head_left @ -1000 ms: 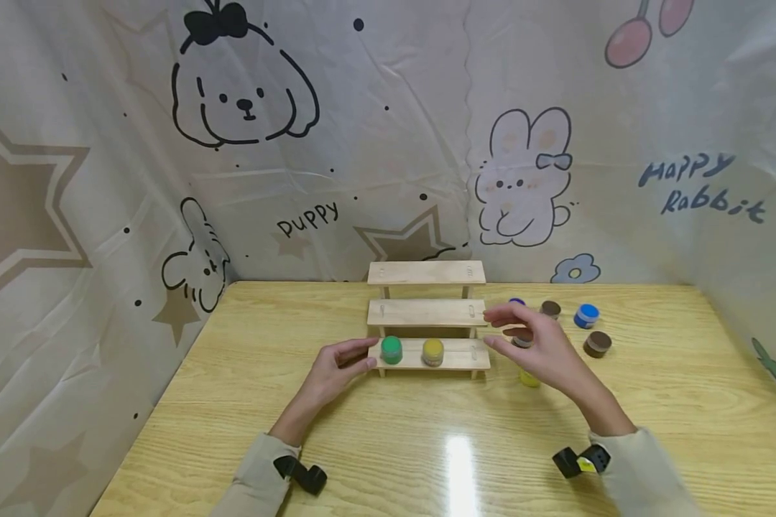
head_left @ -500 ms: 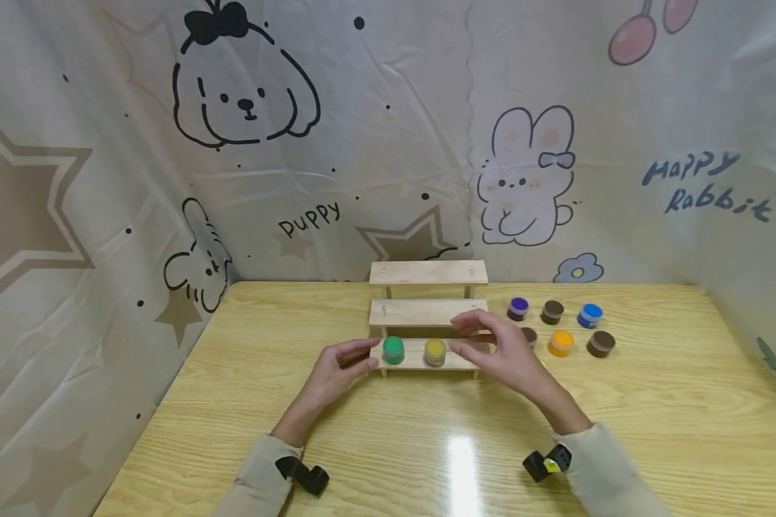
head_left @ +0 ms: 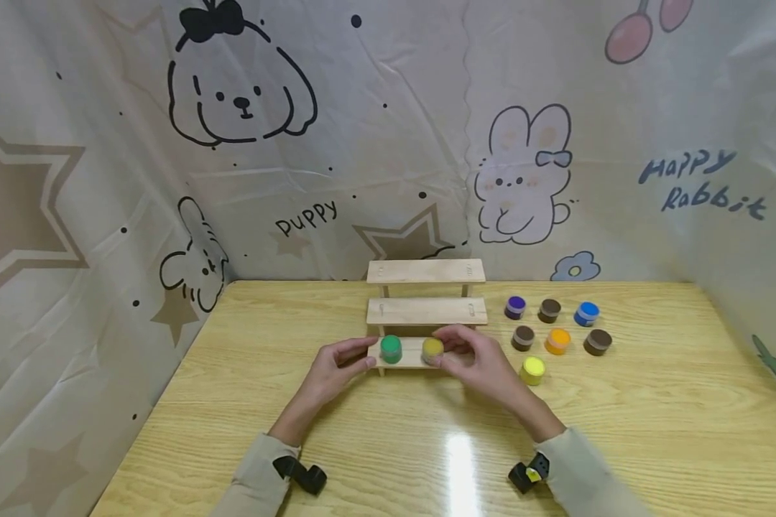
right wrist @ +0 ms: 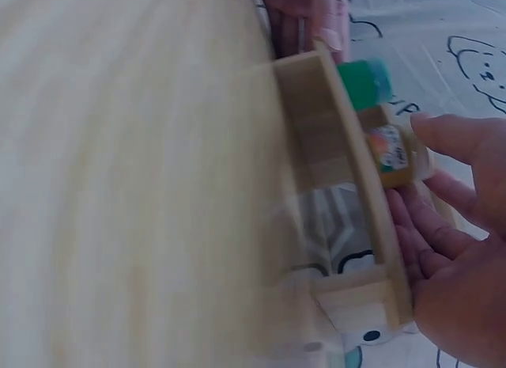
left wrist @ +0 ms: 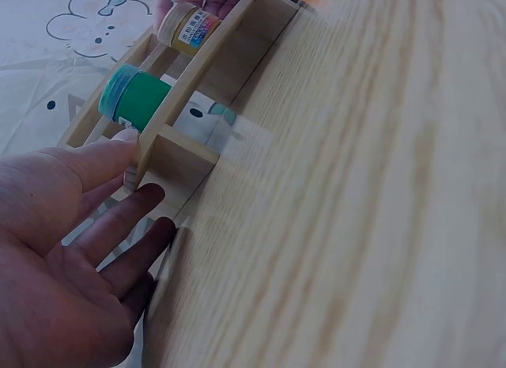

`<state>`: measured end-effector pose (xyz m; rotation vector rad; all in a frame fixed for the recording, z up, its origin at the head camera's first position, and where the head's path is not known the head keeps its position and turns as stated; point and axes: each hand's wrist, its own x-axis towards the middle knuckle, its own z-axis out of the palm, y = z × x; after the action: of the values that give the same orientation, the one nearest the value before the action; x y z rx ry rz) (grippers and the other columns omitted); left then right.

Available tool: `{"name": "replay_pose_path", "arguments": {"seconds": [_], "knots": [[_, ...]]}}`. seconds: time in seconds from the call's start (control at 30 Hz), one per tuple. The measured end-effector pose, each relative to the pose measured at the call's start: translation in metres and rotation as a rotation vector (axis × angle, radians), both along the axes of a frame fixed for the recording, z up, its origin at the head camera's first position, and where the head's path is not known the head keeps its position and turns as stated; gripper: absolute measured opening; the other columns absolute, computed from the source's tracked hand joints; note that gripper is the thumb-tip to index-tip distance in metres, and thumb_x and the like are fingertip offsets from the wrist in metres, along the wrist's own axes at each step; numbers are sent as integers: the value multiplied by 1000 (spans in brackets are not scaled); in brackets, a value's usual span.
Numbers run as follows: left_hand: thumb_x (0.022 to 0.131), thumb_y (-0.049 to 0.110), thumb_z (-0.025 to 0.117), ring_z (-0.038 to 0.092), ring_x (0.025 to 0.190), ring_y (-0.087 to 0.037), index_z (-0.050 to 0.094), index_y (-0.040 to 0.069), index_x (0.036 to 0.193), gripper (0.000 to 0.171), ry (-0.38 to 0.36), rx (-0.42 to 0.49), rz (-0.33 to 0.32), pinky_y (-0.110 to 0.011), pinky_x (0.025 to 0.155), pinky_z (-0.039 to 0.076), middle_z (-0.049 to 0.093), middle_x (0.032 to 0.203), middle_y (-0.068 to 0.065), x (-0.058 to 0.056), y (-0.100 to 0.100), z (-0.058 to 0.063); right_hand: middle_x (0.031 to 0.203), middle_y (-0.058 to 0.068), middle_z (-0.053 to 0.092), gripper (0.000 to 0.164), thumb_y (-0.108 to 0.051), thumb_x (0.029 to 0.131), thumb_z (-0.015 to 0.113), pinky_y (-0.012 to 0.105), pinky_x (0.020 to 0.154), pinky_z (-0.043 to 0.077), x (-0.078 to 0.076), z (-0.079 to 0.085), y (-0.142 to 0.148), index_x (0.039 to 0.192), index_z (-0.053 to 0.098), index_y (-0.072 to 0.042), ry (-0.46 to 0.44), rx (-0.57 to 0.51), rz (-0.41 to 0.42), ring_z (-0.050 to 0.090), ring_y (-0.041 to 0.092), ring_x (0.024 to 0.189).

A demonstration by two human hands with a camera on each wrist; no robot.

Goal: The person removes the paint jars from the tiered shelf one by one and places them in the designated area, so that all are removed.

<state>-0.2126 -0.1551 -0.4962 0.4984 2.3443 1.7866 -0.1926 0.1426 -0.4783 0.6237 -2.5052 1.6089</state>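
A three-tier wooden display rack (head_left: 427, 311) stands at the back of the table. My left hand (head_left: 333, 370) holds the left end of its lowest tier between thumb and index finger; the other fingers hang loosely in the left wrist view. Beside that hand, a green-filled paint jar (head_left: 391, 349) sits on the lowest tier. Farther right on this tier is a dark yellow paint jar (head_left: 432, 350), its printed label (right wrist: 390, 149) showing in the right wrist view. My right hand (head_left: 481, 364) pinches this jar from the right, with the thumb in front and fingers behind.
To the rack's right stand several more paint jars: purple (head_left: 515, 307), blue (head_left: 586, 314), orange (head_left: 558, 341), bright yellow (head_left: 533, 370) and dark brown ones (head_left: 598, 342). A patterned cloth (head_left: 427, 143) hangs close behind the rack.
From beside the loose jars, my right hand has moved left to the dark yellow jar and taken hold of it. My left hand stays at the rack's end.
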Motion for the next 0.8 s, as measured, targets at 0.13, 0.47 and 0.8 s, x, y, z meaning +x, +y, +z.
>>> {"name": "replay_pose_path", "arguments": {"seconds": [0.13,0.47,0.8], "knots": [[98,8,71,56,132,-33,64,0,137,41,4,4,-7,-35,104,51,62,140,-18,0,-1,-1,109,0,72,39,-20,90,83,36,89,58,3,-1,-3,125,69,-10,-6,29,-33,68,18,101],[98,8,71,56,132,-33,64,0,137,41,1,8,-7,-33,103,51,62,140,-18,-1,-2,-1,109,-1,72,36,-23,92,81,33,87,58,4,-1,-4,125,69,-14,-19,27,-37,68,17,101],[98,8,70,56,132,-35,64,-2,137,40,5,3,-2,-32,103,51,61,140,-20,0,-1,-2,108,-2,72,34,-25,92,81,33,86,58,5,-1,-3,122,69,-16,-25,35,-38,67,16,100]]}}
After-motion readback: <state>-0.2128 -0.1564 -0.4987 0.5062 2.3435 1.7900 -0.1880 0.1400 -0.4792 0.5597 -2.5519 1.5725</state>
